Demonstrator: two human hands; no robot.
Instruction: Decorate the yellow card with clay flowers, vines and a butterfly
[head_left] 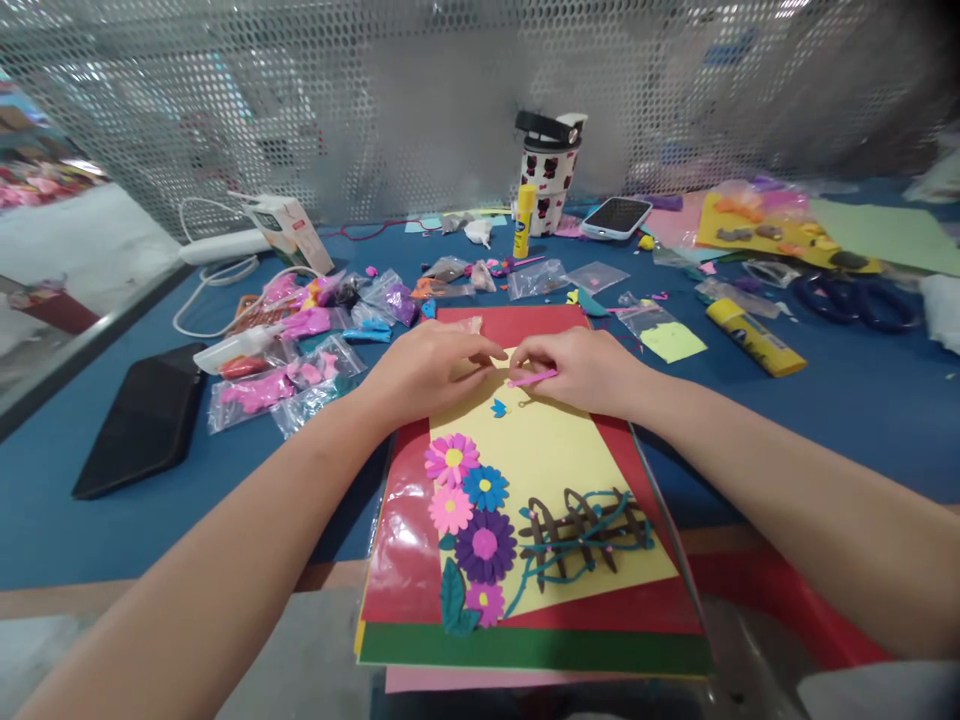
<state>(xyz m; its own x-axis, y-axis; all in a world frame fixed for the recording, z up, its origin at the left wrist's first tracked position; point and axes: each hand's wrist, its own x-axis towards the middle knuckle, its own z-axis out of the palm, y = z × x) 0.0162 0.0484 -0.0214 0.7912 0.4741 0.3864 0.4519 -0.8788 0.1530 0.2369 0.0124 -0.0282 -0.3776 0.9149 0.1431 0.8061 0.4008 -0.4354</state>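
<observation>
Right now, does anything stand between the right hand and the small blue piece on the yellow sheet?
Nothing visible does. The right hand, holding a pink stick, is close to the small blue piece; the flowers and brown fence lie nearer the person, out of the way.

Two bare, smooth forearms are flanking a yellow sheet, each tapering to a narrow wrist and broadening away from the sheet. At its far left corner, a bare left hand is showing slim fingers; at its far right, a bare right hand is showing rounded knuckles.
</observation>
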